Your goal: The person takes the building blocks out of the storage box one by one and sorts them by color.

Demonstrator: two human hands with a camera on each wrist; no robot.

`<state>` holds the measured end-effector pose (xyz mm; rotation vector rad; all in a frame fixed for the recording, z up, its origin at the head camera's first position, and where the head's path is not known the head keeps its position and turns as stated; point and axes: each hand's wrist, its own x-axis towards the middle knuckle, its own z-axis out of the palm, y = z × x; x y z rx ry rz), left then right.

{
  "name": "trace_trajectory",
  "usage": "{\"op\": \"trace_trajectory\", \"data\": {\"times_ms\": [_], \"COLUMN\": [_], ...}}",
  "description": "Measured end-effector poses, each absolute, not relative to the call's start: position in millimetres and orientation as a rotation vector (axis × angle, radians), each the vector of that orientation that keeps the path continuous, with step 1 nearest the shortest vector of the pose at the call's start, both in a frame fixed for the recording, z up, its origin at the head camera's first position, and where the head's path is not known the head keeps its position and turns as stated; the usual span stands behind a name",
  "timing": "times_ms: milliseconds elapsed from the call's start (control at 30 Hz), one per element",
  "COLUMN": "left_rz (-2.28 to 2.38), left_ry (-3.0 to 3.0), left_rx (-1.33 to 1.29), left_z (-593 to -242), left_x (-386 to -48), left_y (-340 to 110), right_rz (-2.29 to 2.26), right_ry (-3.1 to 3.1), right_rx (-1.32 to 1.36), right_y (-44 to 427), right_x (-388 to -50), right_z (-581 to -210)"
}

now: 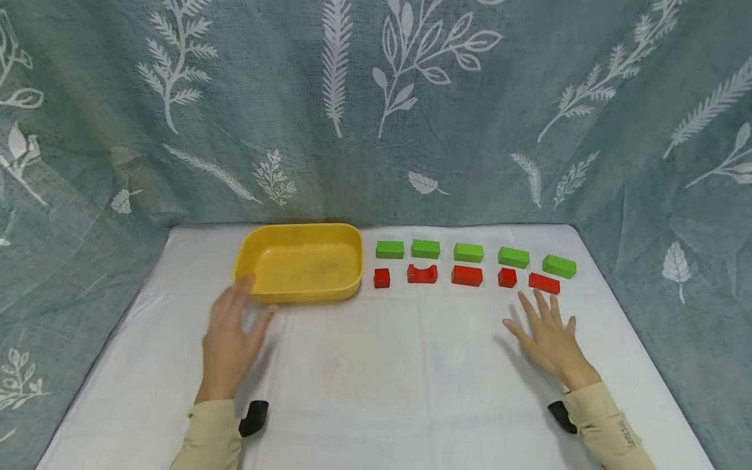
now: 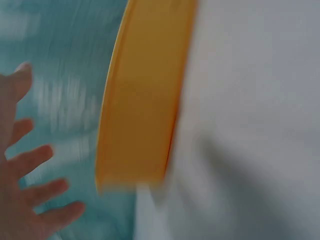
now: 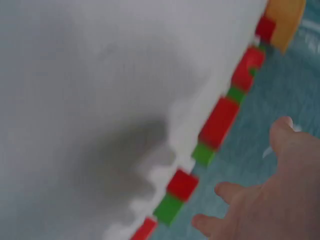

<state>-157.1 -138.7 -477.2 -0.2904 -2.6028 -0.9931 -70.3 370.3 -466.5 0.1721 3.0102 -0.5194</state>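
Note:
A yellow tray (image 1: 299,296) stands at the back left of the white table, with nothing inside it. My left hand (image 1: 230,339) hovers at the tray's near left corner, fingers spread and holding nothing; in the left wrist view the tray's side wall (image 2: 142,100) is blurred beside the fingers. On the right, my right hand (image 1: 548,336) is spread above the cloth, just in front of a red block (image 1: 544,282). Several green blocks (image 1: 468,252) form a back row. Before them runs a row of red blocks (image 1: 467,275), among them an arch-shaped one (image 1: 422,274).
White cloth (image 1: 376,391) covers the table. A green-grey curtain with white leaf prints (image 1: 264,98) hangs behind and along both sides. Black straps (image 1: 254,418) show at both wrists, by the beige sleeves.

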Motion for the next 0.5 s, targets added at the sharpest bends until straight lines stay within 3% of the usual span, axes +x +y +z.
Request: {"op": "trace_trajectory", "data": {"times_ms": [167,500], "left_rz": [-0.594,-0.578], "left_ry": [-2.780,-2.907], "left_rx": [-0.607,-0.615], "left_z": [-483.9,-495.2], "left_x": [-131.7,-127.8], "left_y": [-96.7,-72.9], "right_rz": [-0.391,-0.372], "right_ry": [3.025,3.061], "right_rx": [0.080,-0.047], "right_y": [336.0,326.8], "right_x": [-70.5,-81.0], "right_z": [-470.1,-459.6]}}
